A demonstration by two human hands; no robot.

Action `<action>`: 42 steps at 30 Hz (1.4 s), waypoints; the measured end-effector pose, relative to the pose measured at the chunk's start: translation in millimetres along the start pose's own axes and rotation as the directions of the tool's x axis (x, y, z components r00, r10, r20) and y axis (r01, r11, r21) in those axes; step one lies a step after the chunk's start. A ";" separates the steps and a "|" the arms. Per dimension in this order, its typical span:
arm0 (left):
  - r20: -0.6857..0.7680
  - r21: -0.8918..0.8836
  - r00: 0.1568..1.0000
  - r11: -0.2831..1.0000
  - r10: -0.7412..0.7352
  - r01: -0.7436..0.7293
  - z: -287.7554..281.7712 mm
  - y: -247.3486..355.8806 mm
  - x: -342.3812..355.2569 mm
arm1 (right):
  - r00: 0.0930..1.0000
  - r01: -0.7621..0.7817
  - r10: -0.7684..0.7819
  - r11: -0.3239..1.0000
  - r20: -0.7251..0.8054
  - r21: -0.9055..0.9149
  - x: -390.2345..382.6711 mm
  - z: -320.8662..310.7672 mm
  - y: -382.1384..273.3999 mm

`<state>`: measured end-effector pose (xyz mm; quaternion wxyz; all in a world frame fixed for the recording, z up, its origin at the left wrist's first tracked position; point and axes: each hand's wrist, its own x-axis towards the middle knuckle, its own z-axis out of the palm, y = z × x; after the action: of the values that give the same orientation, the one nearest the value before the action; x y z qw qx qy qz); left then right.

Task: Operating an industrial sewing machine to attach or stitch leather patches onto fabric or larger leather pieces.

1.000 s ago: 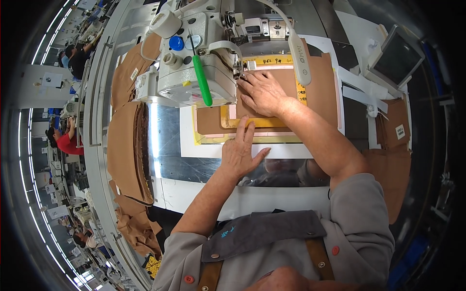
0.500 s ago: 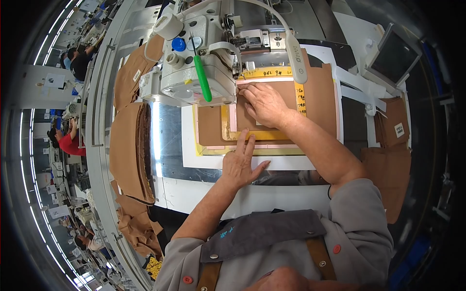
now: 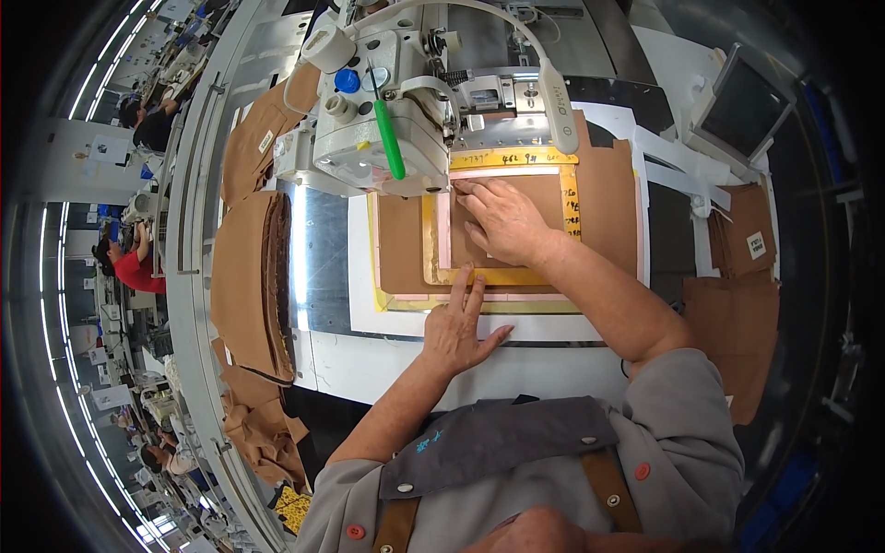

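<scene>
Right hand [image 3: 502, 219]: palm down, fingers extended and fairly close, laid on brown panel [image 3: 546, 192] within yellow-edged frame [image 3: 516, 276], beside sewing machine [image 3: 373, 152]. Left hand [image 3: 452, 334]: thumb apart, two fingertips at the frame's near edge, clamped on nothing. White sheet [image 3: 362, 309]: beneath, on worktop [image 3: 323, 267]. Brown stack [image 3: 244, 286]: left. Green-handled tool [image 3: 388, 140]: on the machine.

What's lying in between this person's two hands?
Brown fabric and a bit of the yellow frame lie between the left hand and the right hand, as the head view shows.
</scene>
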<state>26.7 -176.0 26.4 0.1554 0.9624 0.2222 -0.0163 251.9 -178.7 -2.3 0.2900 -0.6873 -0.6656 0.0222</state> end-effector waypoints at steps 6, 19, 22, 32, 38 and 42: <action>-0.003 -0.028 1.000 1.000 -0.002 0.002 -1.2 2.9 -9.1 | 0.998 0.033 -0.033 0.999 -0.060 0.000 -6.6 2.2 -7.3; -0.304 -0.187 0.942 0.961 0.140 -0.203 -20.1 -32.1 67.6 | 0.991 0.063 -0.050 0.993 -0.128 0.095 -22.7 -15.7 -1.9; -0.291 -0.222 0.955 0.968 0.052 -0.120 -13.5 -32.7 82.2 | 0.968 -0.144 0.125 0.987 -0.217 -0.070 -42.8 -45.9 18.4; -0.328 -0.125 0.937 0.978 0.118 -0.167 4.1 -34.1 101.4 | 0.908 -0.348 0.328 0.937 -0.262 -0.035 -49.8 -59.7 54.2; -0.322 -0.134 0.933 0.967 0.163 -0.215 -0.1 -20.6 117.2 | 0.924 -0.318 0.298 0.947 -0.238 -0.047 -43.6 -66.8 53.6; -0.327 -0.133 0.916 0.948 0.234 -0.290 -2.0 -5.2 129.4 | 0.925 -0.349 0.319 0.928 -0.206 -0.127 -48.6 -67.4 49.0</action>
<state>140.9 -116.2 13.8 0.2056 0.9563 0.1129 0.1747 318.6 -246.0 15.5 0.2847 -0.8113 -0.5086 -0.0453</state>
